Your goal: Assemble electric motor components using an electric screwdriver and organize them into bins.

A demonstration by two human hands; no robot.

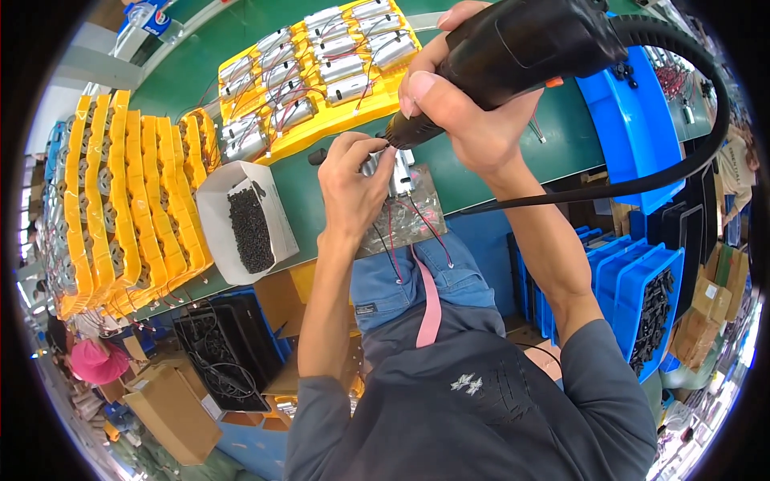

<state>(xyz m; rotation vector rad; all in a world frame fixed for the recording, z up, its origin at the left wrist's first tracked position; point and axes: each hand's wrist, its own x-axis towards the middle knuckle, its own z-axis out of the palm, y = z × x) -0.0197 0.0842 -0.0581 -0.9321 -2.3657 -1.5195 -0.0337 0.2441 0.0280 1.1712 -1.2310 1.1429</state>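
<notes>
Stacked yellow trays (150, 200): far left of the left hand; scalloped edges, metal parts and loose wires showing between layers.
White box (281, 210): just left of the left hand, on the green counter (563, 138); small black pieces heaped inside, likely light and loose.
Flat yellow tray (290, 147): beyond the left hand; rows of silver motors with thin leads.
Left hand (354, 186): fingers curled in at the driver's nose; cannot tell whether anything is pinched between them.
Silver motor (400, 179): just right of the left hand, below the right, on a worn metal plate (427, 202). Probably dense for its size, hard, smooth enough to slip; best held by the can's sides. Leads look soft, the fragile part. Looks: bright casing, red and black wires trailing toward the lap.
Right hand (472, 120): wrapped firmly round the driver.
Black power driver (525, 52): in the right hand, nose angled down toward the left. Likely heavy and stiff; hold round the body. Looks: matte black, ribbed, orange-red button, thick cable (723, 104).
Blue bin (595, 100): right of the right hand.
</notes>
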